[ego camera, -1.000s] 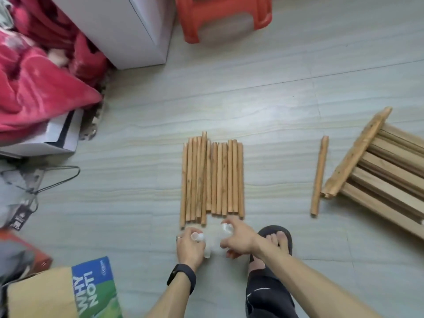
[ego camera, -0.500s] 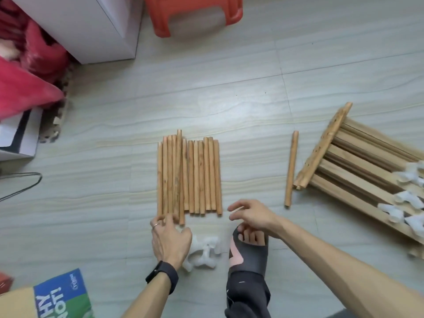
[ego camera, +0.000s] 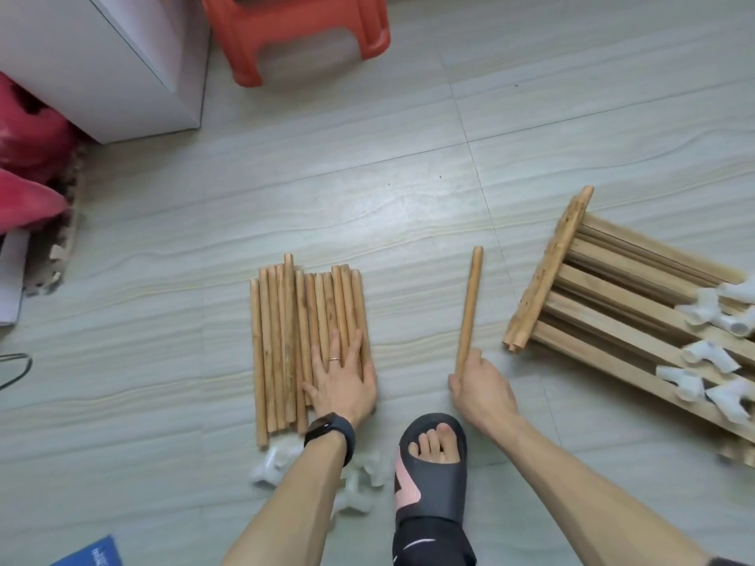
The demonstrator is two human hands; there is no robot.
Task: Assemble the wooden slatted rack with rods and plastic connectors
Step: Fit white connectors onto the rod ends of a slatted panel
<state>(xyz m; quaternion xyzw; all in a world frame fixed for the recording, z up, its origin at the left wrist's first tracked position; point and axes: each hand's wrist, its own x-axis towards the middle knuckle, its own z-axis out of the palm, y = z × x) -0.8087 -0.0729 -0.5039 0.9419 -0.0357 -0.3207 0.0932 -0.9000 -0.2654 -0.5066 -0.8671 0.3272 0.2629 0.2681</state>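
Note:
Several wooden rods (ego camera: 286,341) lie side by side on the floor. My left hand (ego camera: 341,377) rests flat on the right part of that bundle, fingers spread. A single rod (ego camera: 470,308) lies apart to the right; my right hand (ego camera: 482,388) grips its near end. White plastic connectors (ego camera: 273,463) sit on the floor under my left forearm. A slatted wooden panel (ego camera: 604,304) lies at the right with more white connectors (ego camera: 711,312) on it.
My foot in a dark slide sandal (ego camera: 429,471) is planted between my arms. A red plastic stool (ego camera: 298,30) and a white cabinet (ego camera: 94,59) stand at the back. Red fabric (ego camera: 24,165) is piled at the left.
My hands left the connectors on the floor. The left hand moved up onto the rod bundle. The right hand reached right and took hold of the single rod's near end.

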